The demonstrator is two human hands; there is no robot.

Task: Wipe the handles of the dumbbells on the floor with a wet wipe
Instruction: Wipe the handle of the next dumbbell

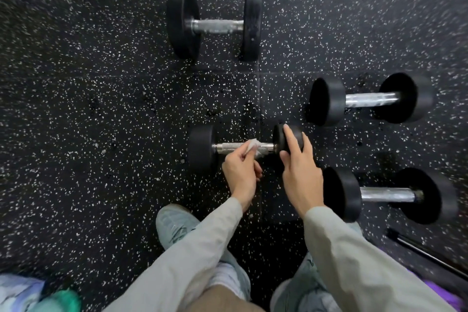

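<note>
I see black speckled floor point(101, 109) filling the frame. Four dumbbells on it: biggest dumbbell point(214, 25) top centre, two more at right, upper one point(371, 99), lower one point(390, 195). Smallest dumbbell point(245, 148) dead centre. Right hand point(300, 170) rests on its right weight, fingers straight and spread. Left hand point(243, 172) pinches a white wipe point(253, 145) against the metal handle, fingers curled round it. Grey shoe point(174, 225) bottom centre.

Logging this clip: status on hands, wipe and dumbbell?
Left hand pinches wet wipe on nearest dumbbell's handle. Right hand steadies its right weight, fingers spread. Nothing in the way.
</note>
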